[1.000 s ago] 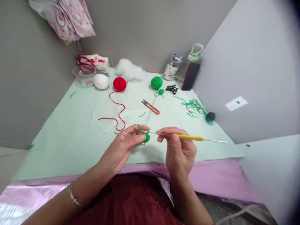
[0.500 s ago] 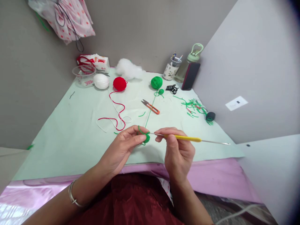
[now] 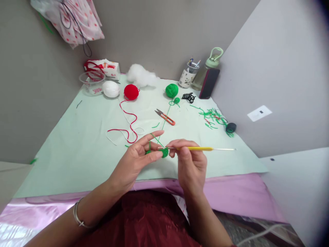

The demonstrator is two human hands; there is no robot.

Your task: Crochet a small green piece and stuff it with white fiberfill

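Between the thumb and fingers of my left hand (image 3: 136,159) is a small piece of green crochet (image 3: 165,152). The index finger of that hand is stretched out, with green yarn looped around it. My right hand (image 3: 191,163) grips a yellow-handled crochet hook (image 3: 197,149) like a pen. The hook's thin metal tip lies at the top of the crochet piece, close to the left fingertips; whether it is inside a stitch I cannot tell. From the work, a green strand runs up to the green yarn ball (image 3: 171,91) at the back.
Orange thread snips (image 3: 168,119) lie open-bladed beyond my hands. Red yarn (image 3: 131,92), white yarn (image 3: 111,89) and fluffy stuffing (image 3: 141,75) are at the back. Green yarn scraps (image 3: 213,116), a black hair clip (image 3: 189,97), a phone (image 3: 209,84) and a bottle (image 3: 201,77) are to the right.
My left index finger has lifted and straightened, raising the yarn. The hook has moved left and now lies more level, its tip over the crochet piece.
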